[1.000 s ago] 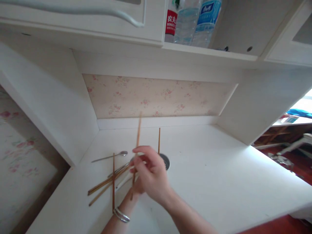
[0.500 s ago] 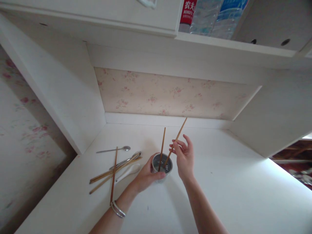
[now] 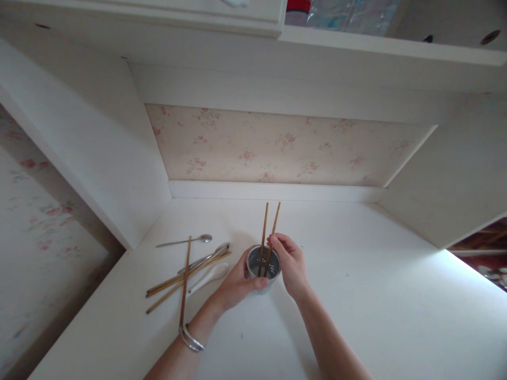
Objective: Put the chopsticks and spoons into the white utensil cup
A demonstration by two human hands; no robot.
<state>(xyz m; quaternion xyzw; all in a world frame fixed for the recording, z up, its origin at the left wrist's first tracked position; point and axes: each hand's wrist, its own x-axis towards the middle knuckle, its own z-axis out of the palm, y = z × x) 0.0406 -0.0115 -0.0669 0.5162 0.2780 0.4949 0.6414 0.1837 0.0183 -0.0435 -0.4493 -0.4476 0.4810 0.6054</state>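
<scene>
My left hand [image 3: 241,279] is wrapped round a grey utensil holder [image 3: 263,289] with holes in its bottom. One chopstick [image 3: 264,227] stands in the holder, leaning on its near rim. Between the fingertips of my right hand [image 3: 289,264] is a second chopstick [image 3: 276,217], its lower end inside the holder. To the left lie several more chopsticks [image 3: 166,287] in a loose crossed pile, a metal spoon [image 3: 204,238], another metal utensil [image 3: 202,262] partly under the chopsticks, and a white spoon [image 3: 209,275].
All this is on a white desk [image 3: 376,295] with a side panel [image 3: 91,132] at left and a floral back wall [image 3: 257,148]. An overhead shelf [image 3: 356,47] holds plastic bottles [image 3: 332,15].
My right hand has moved left and closer to the holder, bringing its chopstick more upright beside the first one. The view has tilted down slightly.
</scene>
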